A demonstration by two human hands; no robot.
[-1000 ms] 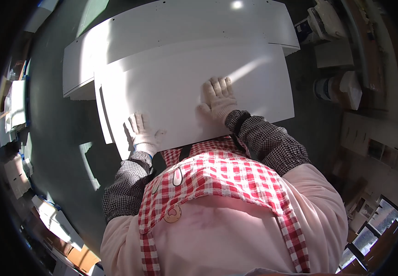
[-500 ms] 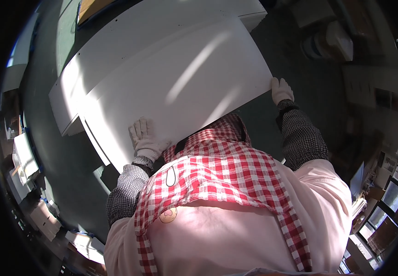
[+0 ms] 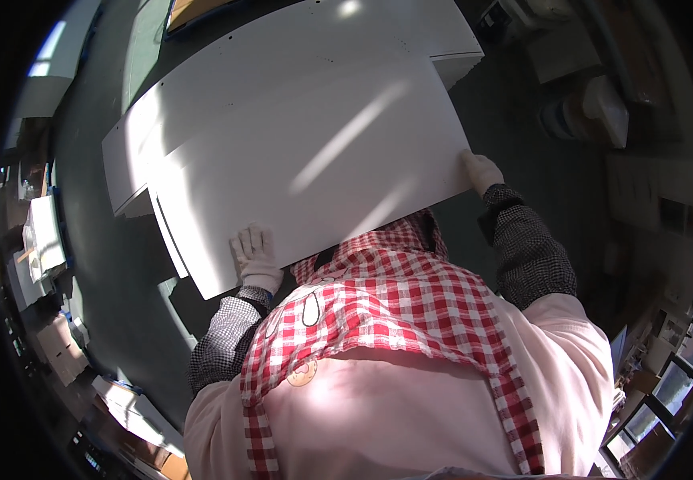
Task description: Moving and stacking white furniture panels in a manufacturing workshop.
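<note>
Dark green floor (image 3: 114,264), cardboard boxes (image 3: 58,348) at left, white rolls (image 3: 594,112) upper right.

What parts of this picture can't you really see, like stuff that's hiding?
- Head view: the right hand grips the corner of the white panel; its fingertips are hidden behind the panel.
- The left hand lies on the panel's near edge; the panel's underside and whatever it rests on are covered.
- The lower white panel is mostly hidden by the upper one.
- Boxes at the rim are too dark and bent to identify.
</note>
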